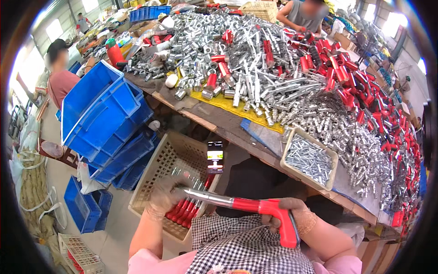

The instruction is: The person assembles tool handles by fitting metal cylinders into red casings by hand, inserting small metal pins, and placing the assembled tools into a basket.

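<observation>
In front of my apron I hold a red pistol-grip nail gun [271, 209] with a long metal barrel, lying nearly level. My right hand [296, 211], in a thin glove, is closed round its red body, above the grip. At the barrel's far left end, my gloved left hand [165, 194] is closed on the tip; its fingers are somewhat blurred. Below that hand stands a cream plastic crate [153, 176], in which several similar red-and-metal tools [185, 212] lie side by side.
A workbench [194, 118] ahead bears a heap of metal parts [219, 41] and red housings [360, 91]. At its near edge sits a tray of small metal pins [308, 157]. Stacked blue bins [98, 112] stand left. A phone [215, 157] is beyond the crate. Other people work across the bench and at left.
</observation>
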Tool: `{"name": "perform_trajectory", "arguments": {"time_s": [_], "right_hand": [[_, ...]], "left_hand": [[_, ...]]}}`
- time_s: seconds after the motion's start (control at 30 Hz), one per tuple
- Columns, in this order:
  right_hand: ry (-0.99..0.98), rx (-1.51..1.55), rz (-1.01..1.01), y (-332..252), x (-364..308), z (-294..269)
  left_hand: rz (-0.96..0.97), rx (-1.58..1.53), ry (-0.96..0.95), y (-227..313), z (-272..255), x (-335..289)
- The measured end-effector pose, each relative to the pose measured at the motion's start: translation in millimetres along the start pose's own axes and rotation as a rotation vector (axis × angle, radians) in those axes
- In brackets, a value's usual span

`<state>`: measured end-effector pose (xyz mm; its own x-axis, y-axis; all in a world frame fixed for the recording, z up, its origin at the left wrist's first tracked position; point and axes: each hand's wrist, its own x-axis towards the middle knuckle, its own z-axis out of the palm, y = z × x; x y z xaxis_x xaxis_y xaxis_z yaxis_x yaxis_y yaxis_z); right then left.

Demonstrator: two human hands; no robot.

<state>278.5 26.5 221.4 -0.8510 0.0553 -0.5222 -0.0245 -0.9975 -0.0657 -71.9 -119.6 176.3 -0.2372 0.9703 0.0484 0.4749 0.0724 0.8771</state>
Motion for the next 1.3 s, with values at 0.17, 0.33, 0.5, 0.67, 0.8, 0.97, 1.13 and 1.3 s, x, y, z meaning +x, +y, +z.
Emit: {"name": "perform_trajectory", "arguments": {"time_s": [0.17, 0.33, 0.5, 0.67, 0.8, 0.97, 1.13, 1.3], "right_hand": [[0.006, -0.103, 0.134, 17, 80, 15], [-0.223, -0.578, -0.146, 13, 86, 17], [0.329, -0.565, -0.177, 0, 63, -44], [0.535, -0.357, -0.438, -13, 41, -80], [0.601, -0.367, -0.423, -15, 47, -91], [0.842, -0.468, -0.464, -19, 28, -93], [0.636, -0.827, -0.267, -17, 41, -106], [0.759, -1.161, -0.223, -11, 34, -127]], "left_hand": [[-0.06, 0.445, -0.109, -65, 57, -41], [-0.562, -0.047, 0.303, -230, 107, -88], [-0.739, 0.263, 0.147, -346, 118, -84], [-0.878, 0.321, -0.11, -377, 164, -24], [-0.759, 0.573, -0.215, -437, 179, -54], [-0.633, 0.558, -0.541, -439, 231, 4], [-0.577, 0.557, -0.472, -542, 243, -17], [-0.436, 0.398, 0.013, -493, 277, 54]]}}
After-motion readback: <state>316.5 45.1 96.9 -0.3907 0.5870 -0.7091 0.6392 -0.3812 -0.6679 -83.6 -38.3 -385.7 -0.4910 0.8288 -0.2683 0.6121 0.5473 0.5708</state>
